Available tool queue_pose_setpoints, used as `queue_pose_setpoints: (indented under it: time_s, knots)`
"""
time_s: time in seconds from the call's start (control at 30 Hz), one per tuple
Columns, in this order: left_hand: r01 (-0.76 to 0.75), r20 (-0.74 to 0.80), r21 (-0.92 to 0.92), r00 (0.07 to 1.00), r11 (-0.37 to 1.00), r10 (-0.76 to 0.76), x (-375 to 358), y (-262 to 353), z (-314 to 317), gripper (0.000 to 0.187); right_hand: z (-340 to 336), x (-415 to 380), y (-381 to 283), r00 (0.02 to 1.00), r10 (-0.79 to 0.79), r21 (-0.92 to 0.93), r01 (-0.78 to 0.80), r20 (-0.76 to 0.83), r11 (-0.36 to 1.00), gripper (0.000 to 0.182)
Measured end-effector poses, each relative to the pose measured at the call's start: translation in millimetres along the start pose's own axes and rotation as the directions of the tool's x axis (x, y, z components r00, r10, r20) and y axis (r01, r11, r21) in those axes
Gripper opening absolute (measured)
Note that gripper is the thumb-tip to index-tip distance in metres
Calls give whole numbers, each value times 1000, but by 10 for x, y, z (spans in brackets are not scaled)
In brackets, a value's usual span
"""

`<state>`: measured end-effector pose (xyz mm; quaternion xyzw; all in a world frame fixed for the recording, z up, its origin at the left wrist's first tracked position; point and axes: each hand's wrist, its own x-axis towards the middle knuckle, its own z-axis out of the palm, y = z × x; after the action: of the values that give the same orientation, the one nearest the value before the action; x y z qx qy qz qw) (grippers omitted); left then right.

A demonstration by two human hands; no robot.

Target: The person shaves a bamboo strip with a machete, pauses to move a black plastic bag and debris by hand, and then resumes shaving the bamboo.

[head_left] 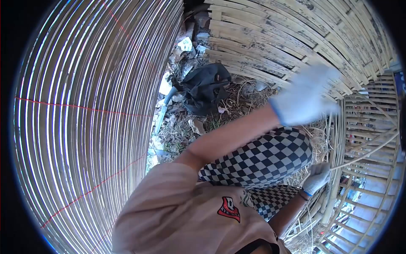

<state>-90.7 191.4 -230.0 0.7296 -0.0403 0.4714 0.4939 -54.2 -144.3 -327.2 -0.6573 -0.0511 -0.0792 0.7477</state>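
My left hand (303,96), in a white glove with a blue cuff, is over the edge of a woven bamboo panel (270,36). Motion blur smears its fingers, and I cannot make out anything in them. Lower down, beyond my knees, my right hand (317,178) wears a greyish-white glove. Its fingers are closed around the near end of a thin bamboo strip (368,153), which runs out to the right across a slatted bamboo frame (374,112). Upright bamboo poles (336,148) stand close beside this hand.
A large screen of thin slats with red thread (89,110) curves along the left. Between it and the woven panel are a black bag (205,89), a grey pipe (163,112), pale rubble (185,44) and dry grass. My checkered trouser legs (266,158) are folded in the middle.
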Motion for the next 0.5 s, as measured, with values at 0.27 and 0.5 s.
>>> queue_pose_setpoints:
  time_s: [0.27, 0.5]
  knots:
    - [265, -94, 956, 679, 124, -728, -2289, -2122, -1919, 105, 31, -195, 525, 913, 82, -389, -250, -399, 887, 45]
    - [678, -499, 547, 735, 491, -459, -3411, -1683, -2368, 26, -1220, -423, 1988, 933, 113, -387, -249, -341, 888, 43]
